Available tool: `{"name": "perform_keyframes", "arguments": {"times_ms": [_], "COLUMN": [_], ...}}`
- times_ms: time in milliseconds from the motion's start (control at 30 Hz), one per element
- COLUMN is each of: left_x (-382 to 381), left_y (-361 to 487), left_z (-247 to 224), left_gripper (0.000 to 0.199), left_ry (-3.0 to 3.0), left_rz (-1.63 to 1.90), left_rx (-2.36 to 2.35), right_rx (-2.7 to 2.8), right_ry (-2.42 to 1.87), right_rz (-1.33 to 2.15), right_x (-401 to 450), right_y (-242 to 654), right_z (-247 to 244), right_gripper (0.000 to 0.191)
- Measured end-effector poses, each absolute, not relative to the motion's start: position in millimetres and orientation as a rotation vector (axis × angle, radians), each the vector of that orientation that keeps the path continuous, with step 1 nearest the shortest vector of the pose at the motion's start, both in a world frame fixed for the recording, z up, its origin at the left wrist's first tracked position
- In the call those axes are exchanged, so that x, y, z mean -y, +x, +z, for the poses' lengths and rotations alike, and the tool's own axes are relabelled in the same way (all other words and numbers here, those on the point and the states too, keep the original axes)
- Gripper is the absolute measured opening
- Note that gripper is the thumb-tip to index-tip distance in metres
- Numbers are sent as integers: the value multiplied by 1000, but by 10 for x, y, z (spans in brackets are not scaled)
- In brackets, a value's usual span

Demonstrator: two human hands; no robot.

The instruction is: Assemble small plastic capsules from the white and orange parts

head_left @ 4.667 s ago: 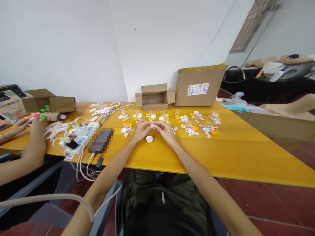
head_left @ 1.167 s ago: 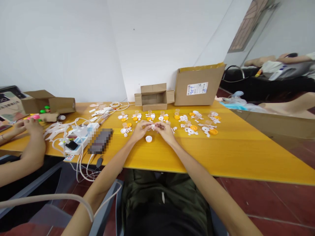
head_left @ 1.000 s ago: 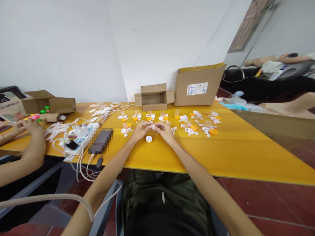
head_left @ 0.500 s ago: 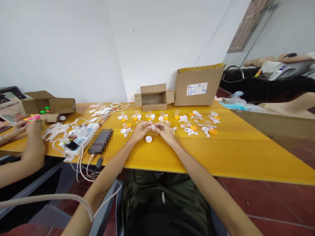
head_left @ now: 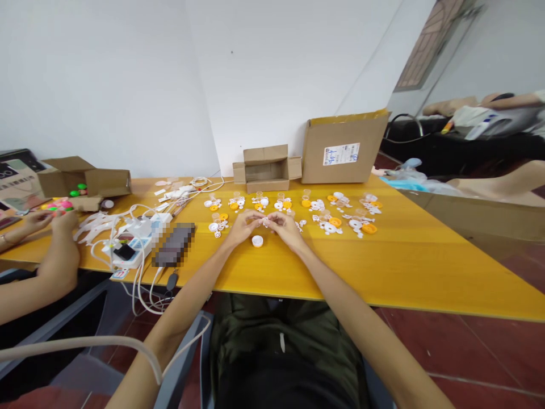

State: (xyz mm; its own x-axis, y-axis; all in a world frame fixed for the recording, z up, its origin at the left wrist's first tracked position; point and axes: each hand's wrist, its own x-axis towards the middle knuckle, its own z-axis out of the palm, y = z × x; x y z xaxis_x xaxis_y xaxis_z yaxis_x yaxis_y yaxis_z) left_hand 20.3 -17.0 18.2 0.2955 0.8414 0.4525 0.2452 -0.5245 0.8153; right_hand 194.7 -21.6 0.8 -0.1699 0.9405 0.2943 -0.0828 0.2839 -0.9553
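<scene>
Over the middle of the yellow table, my left hand [head_left: 244,228] and my right hand [head_left: 285,228] meet fingertip to fingertip. Both are closed in a pinch on one small white plastic part [head_left: 265,222], largely covered by the fingers. A round white cap [head_left: 257,241] with an orange lower edge lies on the table just below my hands. Behind and beside them are little groups of white plastic pieces, orange rings and clear cups, such as the orange ring [head_left: 335,222] on the right and the white disc [head_left: 213,227] on the left.
An open cardboard box [head_left: 267,186] and a larger carton [head_left: 344,150] stand by the wall. To the left lie a phone [head_left: 174,245], a power strip [head_left: 142,241] and white cables. At far left a co-worker's hands [head_left: 63,218] hold colourful pieces near another open box [head_left: 97,182].
My hands stay nearly in place, with the small white part turned slightly between the fingertips. The co-worker's hand at left has shifted a little, showing more of the colourful pieces.
</scene>
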Motion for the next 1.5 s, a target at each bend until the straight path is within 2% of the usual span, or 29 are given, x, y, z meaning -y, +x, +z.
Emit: {"name": "perform_keyframes", "arguments": {"times_ms": [700,1500], "left_x": [187,209], "left_y": [204,205], "left_z": [222,211], "left_gripper": [23,17], "left_ry": [1934,2075], "left_rz": [1249,1289], "left_rx": [-941,-979], "right_rx": [1403,1460], "right_ry": [-796,-777], "right_rz": [1024,1087], "right_x": [287,286], "right_y": [1907,1923], "right_z": [105,41], "right_gripper": [33,40]}}
